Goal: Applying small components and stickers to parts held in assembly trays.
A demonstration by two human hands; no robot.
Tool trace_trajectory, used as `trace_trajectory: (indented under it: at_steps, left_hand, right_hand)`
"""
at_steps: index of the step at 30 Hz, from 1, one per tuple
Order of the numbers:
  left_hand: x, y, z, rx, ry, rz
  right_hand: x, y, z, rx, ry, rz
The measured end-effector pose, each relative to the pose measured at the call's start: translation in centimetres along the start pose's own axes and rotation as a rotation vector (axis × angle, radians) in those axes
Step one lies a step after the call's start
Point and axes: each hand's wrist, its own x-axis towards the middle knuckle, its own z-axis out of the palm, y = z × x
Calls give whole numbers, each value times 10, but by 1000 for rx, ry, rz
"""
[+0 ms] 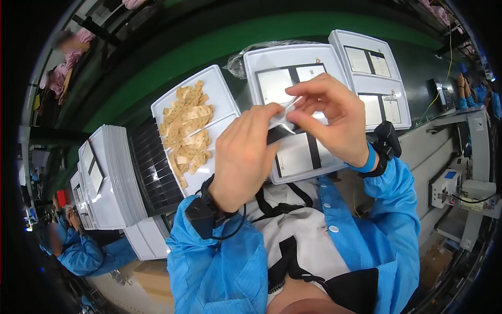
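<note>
Both my hands meet over a white tray [337, 63] in front of me. A small transparent film piece [291, 107] is pinched between the thumb and fingers of my right hand [337, 118]. My left hand [244, 149] is closed, its fingertips at the other end of the film. Under my hands lie flat white panels with black bands, such as the near panel [294, 155] and the far panel [274, 85]. A dark glossy strip shows just below my fingertips; I cannot tell whether it is held. My hands hide the middle of the tray.
Left of my hands, a white tray [222, 86] bears a heap of tan paper strips [185, 125]. Beyond it are a black gridded tray [151, 162] and stacked white trays [123, 178]. Another panel tray [395, 86] stands at right. Co-workers sit around; a machine [444, 188] is far right.
</note>
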Motion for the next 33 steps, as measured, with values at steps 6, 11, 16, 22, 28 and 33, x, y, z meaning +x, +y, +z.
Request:
trace_trajectory:
  at_steps: [6,11,16,22,28,33]
  left_hand:
    - [15,0,-7,-21,-110,51]
    - [21,6,-4,-51,-52,192]
    - [22,-1,5,-66,-151,56]
    - [33,-2,9,55,-250,39]
    - [41,-8,34,59,-353,19]
    - [54,-13,47,-73,-495,-93]
  right_hand:
    - [5,-12,-3,-230,-158,-281]
    - [5,-10,-15,-357,-60,-339]
    - [1,-14,-18,-353,-48,-241]
    - [3,-15,-27,-498,-55,-292]
    - [-2,-4,-42,-574,-55,-244]
    - [-2,-5,-59,-599,-5,-225]
